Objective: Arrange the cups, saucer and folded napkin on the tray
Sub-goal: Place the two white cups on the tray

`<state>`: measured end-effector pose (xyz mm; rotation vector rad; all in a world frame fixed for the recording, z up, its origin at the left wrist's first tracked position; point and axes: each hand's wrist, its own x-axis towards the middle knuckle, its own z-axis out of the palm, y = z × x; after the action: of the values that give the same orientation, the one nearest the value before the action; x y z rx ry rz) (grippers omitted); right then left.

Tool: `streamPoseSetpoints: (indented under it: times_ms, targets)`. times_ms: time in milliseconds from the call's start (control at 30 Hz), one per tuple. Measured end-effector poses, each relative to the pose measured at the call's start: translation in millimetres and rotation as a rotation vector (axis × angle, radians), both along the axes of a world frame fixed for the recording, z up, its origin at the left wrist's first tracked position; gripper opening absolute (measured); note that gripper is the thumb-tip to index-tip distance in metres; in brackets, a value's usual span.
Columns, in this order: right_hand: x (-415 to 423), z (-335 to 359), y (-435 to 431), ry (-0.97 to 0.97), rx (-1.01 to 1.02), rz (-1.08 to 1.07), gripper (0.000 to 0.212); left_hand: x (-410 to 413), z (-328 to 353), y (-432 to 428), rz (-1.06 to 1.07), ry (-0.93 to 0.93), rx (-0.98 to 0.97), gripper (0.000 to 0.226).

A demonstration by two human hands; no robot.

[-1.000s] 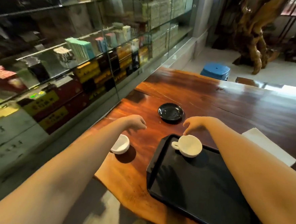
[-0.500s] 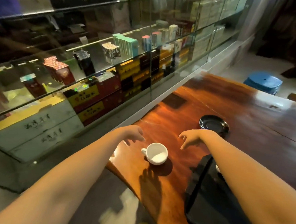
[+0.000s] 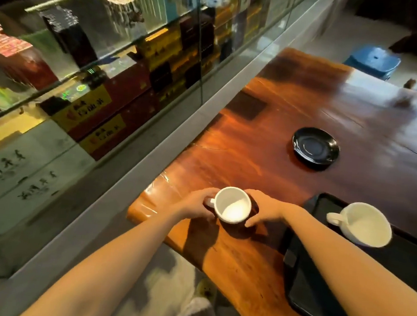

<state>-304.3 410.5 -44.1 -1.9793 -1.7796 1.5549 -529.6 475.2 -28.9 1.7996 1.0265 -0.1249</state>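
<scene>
1. Near the table's front edge, left hand (image 3: 195, 204) and right hand (image 3: 263, 209) are cupped around a white cup (image 3: 232, 205), fingers curled against its sides; lifted or resting, unclear.
2. Risk: cup sits close to the edge; a slip off the glossy table (image 3: 252, 146) could drop it.
3. Tray (image 3: 302, 283) to the right holds a second cup (image 3: 363, 224).
4. Saucer (image 3: 315, 145) farther back; napkin not in view.
5. Glass display case (image 3: 110, 64) at left; blue stool (image 3: 373, 60) beyond.

Blurred, possibly Chinese characters on yellow boxes (image 3: 82, 109) and grey cartons (image 3: 16, 169); none legible.
</scene>
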Motion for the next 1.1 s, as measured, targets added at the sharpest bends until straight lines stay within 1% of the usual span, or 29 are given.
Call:
streamPoseSetpoints:
  times_ms: [100,267,467,633,867,1100]
  targets:
    - [-8,-3,-3,0.134,0.090,-0.029,0.084,5,-6,-6,0.036,-0.082,-0.012,0.073]
    - [-7,-3,-8,0.261,0.069,-0.122,0.080,10,-10,-5,0.085,-0.154,-0.055,0.074]
    - [11,5,-21,0.297,0.045,-0.257,0.086,29,-4,-4,0.086,-0.171,-0.123,0.074]
    - [39,29,-32,0.313,0.081,-0.402,0.085,63,15,0,0.076,-0.201,-0.095,0.074]
    - [97,75,-67,0.328,0.178,-0.505,0.082,139,58,-12,-0.048,-0.281,-0.010,0.067]
    - [175,111,-132,0.313,0.210,-0.608,0.077,234,84,-63,-0.110,-0.355,-0.013,0.067]
